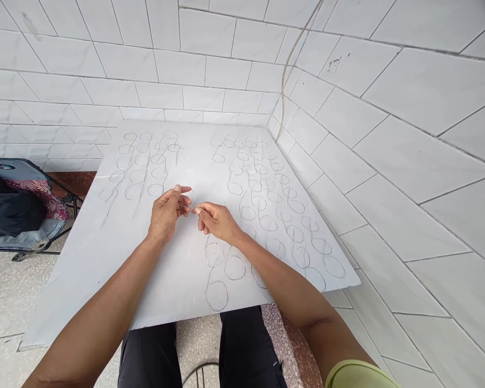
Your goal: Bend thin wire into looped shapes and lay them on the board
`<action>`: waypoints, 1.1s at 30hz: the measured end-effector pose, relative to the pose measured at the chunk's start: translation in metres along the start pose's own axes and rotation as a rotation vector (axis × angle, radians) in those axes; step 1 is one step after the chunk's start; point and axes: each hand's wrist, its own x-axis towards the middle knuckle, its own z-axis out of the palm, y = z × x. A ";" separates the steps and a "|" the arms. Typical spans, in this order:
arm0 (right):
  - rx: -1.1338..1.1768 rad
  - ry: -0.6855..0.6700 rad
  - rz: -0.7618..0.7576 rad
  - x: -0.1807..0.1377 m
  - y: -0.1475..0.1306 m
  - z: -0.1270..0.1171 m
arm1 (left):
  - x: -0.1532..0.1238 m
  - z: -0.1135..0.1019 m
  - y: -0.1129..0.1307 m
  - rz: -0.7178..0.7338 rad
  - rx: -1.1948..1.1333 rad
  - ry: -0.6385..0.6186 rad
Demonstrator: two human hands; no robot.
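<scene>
Above the middle of a white board [105, 275], my left hand [167, 211] and my right hand [216, 220] are close together, fingertips almost meeting. Between them runs a thin wire loop [194, 196], pinched by the fingers of both hands. Just in front of my right hand lie wire rings with tails, such as one wire ring [217, 282] near the board's front edge. Rows of similar looped wires [269, 222] cover the right part of the board. More looped wires [133, 191] lie at the far left. My right forearm hides some of them.
White tiled walls [388, 145] stand behind and to the right of the board. A cable [283, 89] hangs down the corner. At the left, a folding chair [56, 215] holds a dark cloth [12, 205]. My legs [149, 355] are under the front edge.
</scene>
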 end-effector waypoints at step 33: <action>0.038 -0.134 0.081 -0.008 0.000 0.017 | 0.011 -0.030 0.021 -0.150 0.188 -0.157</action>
